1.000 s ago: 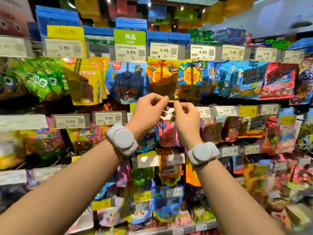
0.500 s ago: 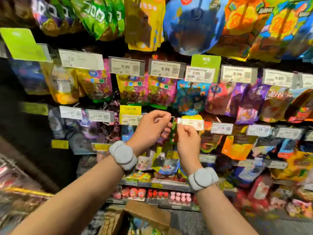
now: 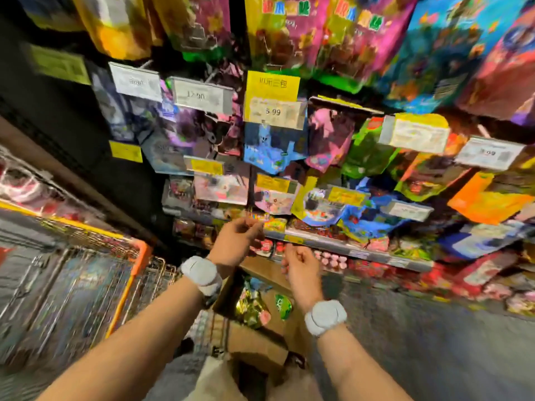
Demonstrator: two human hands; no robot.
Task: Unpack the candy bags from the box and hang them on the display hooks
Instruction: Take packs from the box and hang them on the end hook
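**Hands drop from the hooks toward the open box**

Since the earlier frames the view has swung down: both hands, which were raised together at the price-tag rails, now sit lower, in front of the bottom shelf, and the cardboard box has come fully into sight beneath them. The whole picture is smeared by motion.

The left hand (image 3: 236, 241) has its fingers curled, thumb and forefinger brought together near a small bright wrapper edge at the shelf front; whether it pinches anything cannot be told through the blur. The right hand (image 3: 301, 269), just beside and slightly lower, is loosely curled with nothing visible in it. The two hands are apart, not touching. Each wrist carries a pale grey band: the left wristband (image 3: 202, 274) and the right wristband (image 3: 325, 316).

Directly under the hands stands the cardboard box (image 3: 254, 342), flaps open, with candy bags (image 3: 253, 308) lying inside, gold, pink and green among them.

Behind the hands runs the bottom shelf (image 3: 347, 247), lined with small pink and red packs. Above it, rows of hung candy bags (image 3: 275, 149) fill the display hooks, blue, pink, green and orange, with price tags in front. A yellow promo tag (image 3: 272, 85) sits above a tag reading 5.99 (image 3: 273, 112).

To the left stands a shopping cart (image 3: 86, 285) with wire sides and an orange-yellow rim. Grey floor (image 3: 434, 357) lies to the right of the box.
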